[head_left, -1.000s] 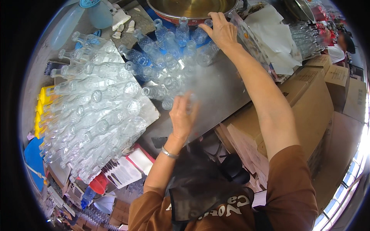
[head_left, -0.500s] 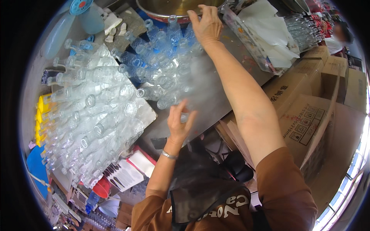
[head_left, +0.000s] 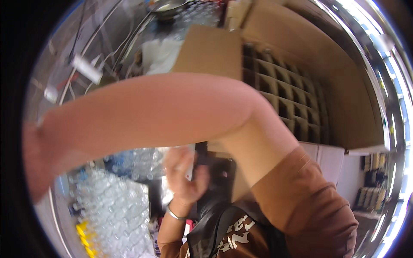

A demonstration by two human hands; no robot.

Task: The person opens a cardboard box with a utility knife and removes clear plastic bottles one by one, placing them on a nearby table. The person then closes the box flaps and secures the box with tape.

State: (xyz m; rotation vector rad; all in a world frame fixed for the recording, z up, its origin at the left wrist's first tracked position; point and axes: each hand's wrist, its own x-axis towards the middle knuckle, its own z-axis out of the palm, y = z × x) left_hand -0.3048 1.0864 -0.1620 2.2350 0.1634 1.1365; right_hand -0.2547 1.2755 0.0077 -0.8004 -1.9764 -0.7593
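My left hand [head_left: 183, 176], slightly blurred and wearing a metal bracelet at the wrist, is raised beside the clear glass bottles [head_left: 146, 163] on the table. Its fingers are apart and I see nothing in them. Across the whole view stretches my right arm, bent at the elbow. My right hand [head_left: 33, 167] lies at the far left rim, smeared and cut off, so its fingers are hidden. A dense group of clear glass bottles [head_left: 116, 210] fills the lower left, near the left forearm.
A large open cardboard box [head_left: 254, 30] with a grid of cardboard dividers [head_left: 297, 94] stands at the upper right. Far back is a metal bowl [head_left: 167, 8]. White sheets [head_left: 161, 53] lie behind my arm. Yellow objects [head_left: 86, 236] line the bottles' left side.
The view has swung to the right, bringing the divided box into sight. My right arm now reaches across to the left. My left hand stays raised near the bottles.
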